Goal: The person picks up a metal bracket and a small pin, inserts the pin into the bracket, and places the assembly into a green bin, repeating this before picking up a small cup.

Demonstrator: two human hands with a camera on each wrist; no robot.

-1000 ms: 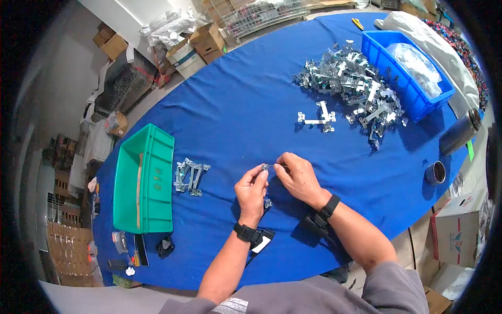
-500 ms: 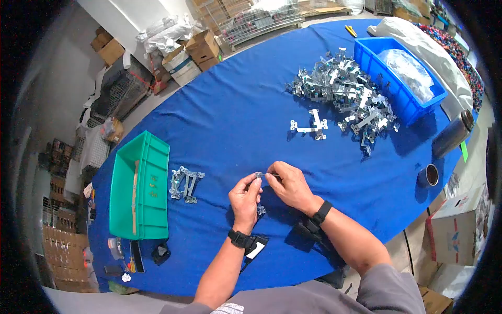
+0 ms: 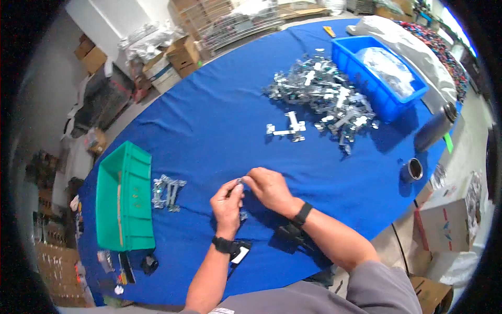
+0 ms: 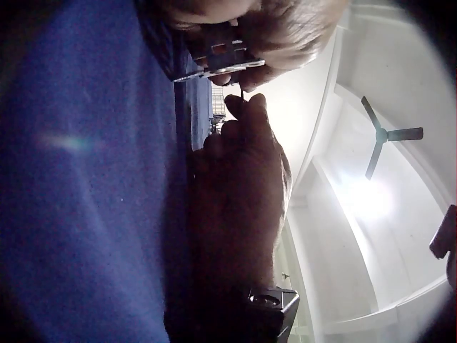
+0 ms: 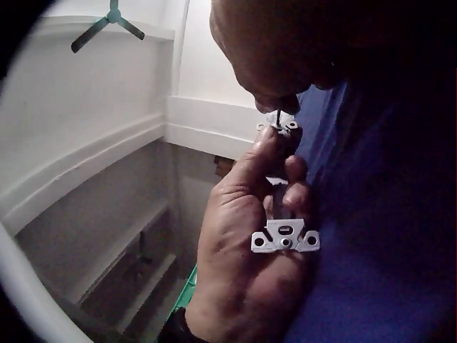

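Note:
My left hand [image 3: 227, 210] grips a metal bracket [image 5: 285, 237] lengthwise. One flat end plate, with holes in its ears, lies over the palm in the right wrist view. The other end plate [image 5: 287, 124] shows at the thumb tip, and the fingers cover most of the strip between. Close against that far end, my right hand [image 3: 273, 192] pinches a thin dark pin-like piece [image 5: 278, 115] between thumb and finger. In the left wrist view the right hand [image 4: 239, 175] faces the bracket, fingertips at the thin piece.
Several similar brackets [image 3: 168, 193] lie beside a green crate [image 3: 141, 209] on the left. A large bracket pile [image 3: 324, 94] sits by a blue bin [image 3: 387, 97], with a few brackets [image 3: 287, 128] before it. A dark bottle [image 3: 435, 127] and a cup [image 3: 413, 170] stand at right.
The head view has swung, so the table's things and both hands appear farther left. Both hands stay together at the bracket's end, the right still pinching there.

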